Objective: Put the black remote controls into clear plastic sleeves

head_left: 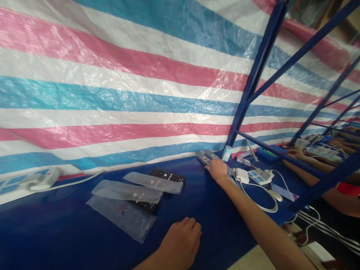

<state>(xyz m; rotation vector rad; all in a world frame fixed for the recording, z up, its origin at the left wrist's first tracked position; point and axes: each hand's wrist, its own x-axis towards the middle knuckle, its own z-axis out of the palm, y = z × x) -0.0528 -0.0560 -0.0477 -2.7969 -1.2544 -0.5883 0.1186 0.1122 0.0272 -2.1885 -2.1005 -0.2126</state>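
Striped plastic sheeting (168, 93) in red, white and blue hangs behind a dark blue tabletop (70, 240), and a blue metal frame (239, 116) rises beside the far work spot. The right hand (218, 170) is at the pair of sleeved remotes (203, 157) near the foot of the sheeting, touching them from above. They project beyond the fingers, away and to the left, their long axes slanting from far left to near right — roughly in line with the right forearm. The right hand is clearly the nearer one; the left hand (182, 242) lies well apart, closer to the body.

The right arm reaches forward and leftward, low over the tabletop, palm down with the back of the hand up. Its fingertips are hidden, so whether it grasps the remotes or only presses on them can't be told. The left hand rests back-up near the front edge, fingers folded into a loose fist, with nothing seen in it.

Forward and left of that fist, black remotes (172, 176) lie partly under cloudy plastic sleeves (120, 217). Just right of the right hand are a small upright box (226, 153) and a white adapter (242, 175); farther right, a co-worker's hand (296, 154) shows past the frame.
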